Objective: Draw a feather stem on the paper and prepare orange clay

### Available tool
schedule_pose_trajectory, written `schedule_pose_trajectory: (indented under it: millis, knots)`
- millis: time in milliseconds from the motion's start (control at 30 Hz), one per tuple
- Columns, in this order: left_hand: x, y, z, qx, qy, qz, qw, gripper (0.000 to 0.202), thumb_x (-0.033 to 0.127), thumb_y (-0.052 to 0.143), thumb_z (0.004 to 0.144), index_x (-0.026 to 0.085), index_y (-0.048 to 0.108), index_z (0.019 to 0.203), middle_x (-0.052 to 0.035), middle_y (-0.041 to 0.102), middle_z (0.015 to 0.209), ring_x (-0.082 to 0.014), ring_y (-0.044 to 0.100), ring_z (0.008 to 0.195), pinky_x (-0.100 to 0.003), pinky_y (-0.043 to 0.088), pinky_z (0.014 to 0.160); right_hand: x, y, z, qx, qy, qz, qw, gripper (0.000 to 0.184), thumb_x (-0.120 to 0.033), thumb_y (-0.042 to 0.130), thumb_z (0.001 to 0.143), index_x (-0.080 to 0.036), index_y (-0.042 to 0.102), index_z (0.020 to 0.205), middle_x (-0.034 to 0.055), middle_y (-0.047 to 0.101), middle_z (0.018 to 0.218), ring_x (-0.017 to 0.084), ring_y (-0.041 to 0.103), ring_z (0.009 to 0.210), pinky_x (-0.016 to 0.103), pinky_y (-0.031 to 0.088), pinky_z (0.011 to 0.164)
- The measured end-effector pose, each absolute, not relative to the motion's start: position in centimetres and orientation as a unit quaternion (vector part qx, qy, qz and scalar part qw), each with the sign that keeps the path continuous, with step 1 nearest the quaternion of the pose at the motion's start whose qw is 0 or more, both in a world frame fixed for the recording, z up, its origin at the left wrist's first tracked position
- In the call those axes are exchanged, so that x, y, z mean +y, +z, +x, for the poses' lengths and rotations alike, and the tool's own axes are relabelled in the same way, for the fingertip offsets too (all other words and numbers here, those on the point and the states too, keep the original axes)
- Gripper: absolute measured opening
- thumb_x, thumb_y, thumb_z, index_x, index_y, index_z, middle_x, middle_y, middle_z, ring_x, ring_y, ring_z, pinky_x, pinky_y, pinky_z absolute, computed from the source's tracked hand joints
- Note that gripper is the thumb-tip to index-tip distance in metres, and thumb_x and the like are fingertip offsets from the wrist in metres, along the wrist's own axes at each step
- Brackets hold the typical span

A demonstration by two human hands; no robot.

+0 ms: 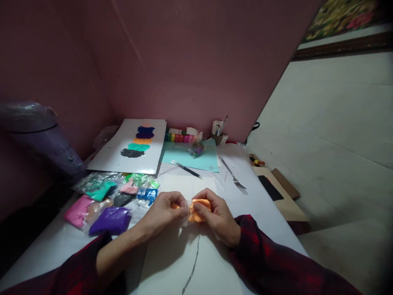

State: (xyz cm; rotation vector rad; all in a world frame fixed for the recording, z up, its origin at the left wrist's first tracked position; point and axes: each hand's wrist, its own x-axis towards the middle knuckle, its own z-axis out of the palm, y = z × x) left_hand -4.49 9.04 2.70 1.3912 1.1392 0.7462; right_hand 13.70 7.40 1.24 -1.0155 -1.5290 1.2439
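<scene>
Between my hands, over a white sheet of paper (172, 256), is a small clear plastic bag of orange modelling clay (199, 210). My right hand (216, 215) grips its fuller part, thumb on top. My left hand (167, 213) pinches the plastic at the other side, and a bit of orange shows by its fingers. Whether that bit is inside the bag I cannot tell. A dark drawn line (194, 264) runs down the paper below my hands. To the left lie bagged clays, among them a purple bag (110, 221), a pink bag (77, 211) and a teal bag (100, 190).
Behind my hands lie a black pen (187, 169), a metal fork (233, 177) and a turquoise sheet (175, 155). A white board with coloured clay bands (106, 157) stands back left, near a purple bottle (49, 143). Paint pots (181, 138) line the wall.
</scene>
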Motion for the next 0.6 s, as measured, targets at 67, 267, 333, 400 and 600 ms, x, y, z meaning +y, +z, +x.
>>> schedule_pose_trajectory:
  millis: [67,267,333,400,600]
  knots:
    - [9.09,2.88,-4.63,0.465,0.322,0.589,0.577,0.014,0.027,0.061,0.065,0.014,0.061,0.070,0.0031,0.053,0.059,-0.0100,0.045,0.054,-0.021,0.033,0.051,7.50,1.17,13.65,-0.609,0.487,-0.421,0.464,0.024,-0.039,0.065,0.085,-0.016,0.058,0.085,-0.0007,0.057,0.073,0.012,0.052,0.064,0.024,0.042,0.059]
    - [9.06,3.44,-4.98,0.500,0.328,0.607,0.524,0.029,0.043,0.060,0.078,0.015,0.066,0.084,0.0014,0.055,0.066,-0.0117,0.045,0.058,-0.023,0.033,0.052,7.84,0.60,13.71,-0.575,0.454,-0.454,0.506,0.025,-0.041,0.065,0.086,-0.017,0.059,0.087,-0.0002,0.059,0.074,0.012,0.054,0.065,0.024,0.044,0.058]
    - [8.97,3.47,-4.88,0.509,0.311,0.631,0.496,0.031,0.046,0.066,0.075,0.014,0.066,0.077,-0.0006,0.058,0.070,-0.0129,0.048,0.064,-0.023,0.034,0.056,7.82,0.47,13.75,-0.575,0.450,-0.456,0.509,0.026,-0.042,0.065,0.086,-0.017,0.059,0.088,0.0000,0.060,0.074,0.012,0.055,0.063,0.024,0.045,0.057]
    - [8.92,3.43,-4.75,0.513,0.309,0.625,0.501,0.030,0.043,0.068,0.072,0.014,0.065,0.074,-0.0006,0.058,0.067,-0.0131,0.048,0.064,-0.024,0.034,0.056,7.74,0.44,13.76,-0.574,0.451,-0.454,0.511,0.026,-0.042,0.064,0.086,-0.017,0.059,0.089,0.0002,0.061,0.074,0.012,0.056,0.064,0.024,0.045,0.057]
    - [8.99,3.32,-4.60,0.509,0.345,0.588,0.525,0.028,0.041,0.067,0.070,0.014,0.061,0.068,0.0015,0.053,0.061,-0.0106,0.044,0.058,-0.022,0.032,0.054,7.55,0.65,13.60,-0.574,0.449,-0.443,0.522,0.026,-0.043,0.065,0.086,-0.017,0.059,0.088,0.0005,0.061,0.075,0.012,0.059,0.066,0.024,0.047,0.059]
